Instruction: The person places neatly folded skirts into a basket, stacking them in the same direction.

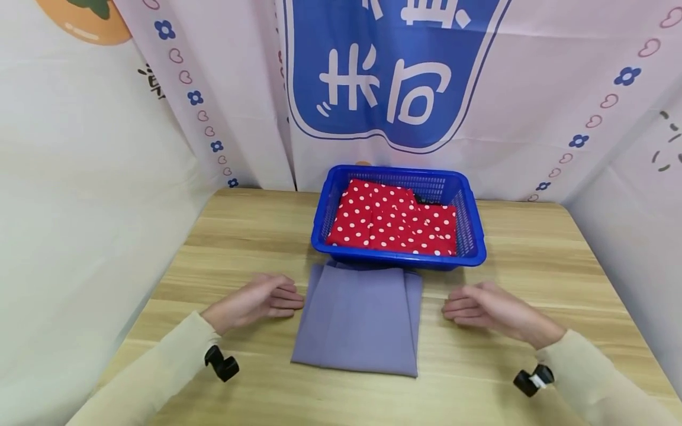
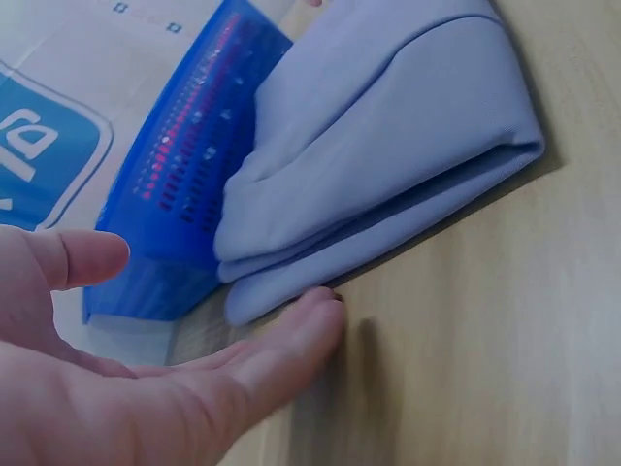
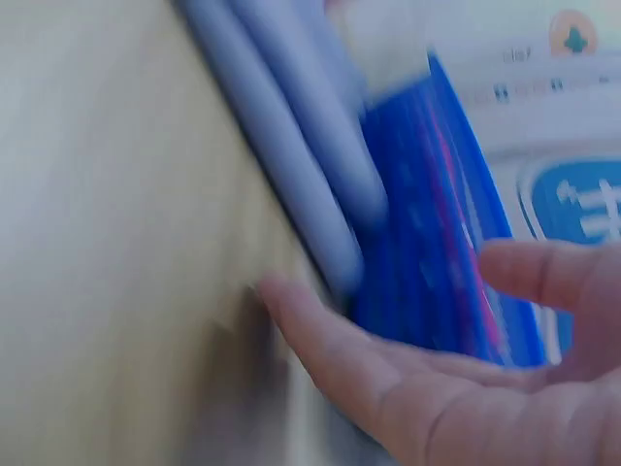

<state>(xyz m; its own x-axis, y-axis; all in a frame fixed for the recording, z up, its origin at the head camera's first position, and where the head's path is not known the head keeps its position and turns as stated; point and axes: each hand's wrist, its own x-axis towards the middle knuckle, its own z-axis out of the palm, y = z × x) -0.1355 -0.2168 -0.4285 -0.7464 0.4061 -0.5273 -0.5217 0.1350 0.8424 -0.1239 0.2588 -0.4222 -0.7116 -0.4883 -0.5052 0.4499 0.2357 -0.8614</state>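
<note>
A folded grey-purple cloth [image 1: 362, 319] lies flat on the table, its layers stacked and its far edge against the blue basket [image 1: 394, 258]. To its left is my left hand [image 1: 261, 303], fingers extended, fingertips close to the cloth's side. The left wrist view shows that hand [image 2: 184, 398] with thumb apart from the fingers and nothing held. On the other side, my right hand [image 1: 492, 309] hovers a short gap from the cloth, fingers stretched out and holding nothing. In the right wrist view the cloth [image 3: 281, 126] looks blurred.
Red polka-dot fabric [image 1: 394, 222] fills much of the basket, with something dark behind it. A printed curtain [image 1: 240, 89] hangs behind the wood-grain table [image 1: 240, 231], and white sheets [image 1: 80, 207] border both sides. Black straps [image 1: 221, 362] are on both wrists.
</note>
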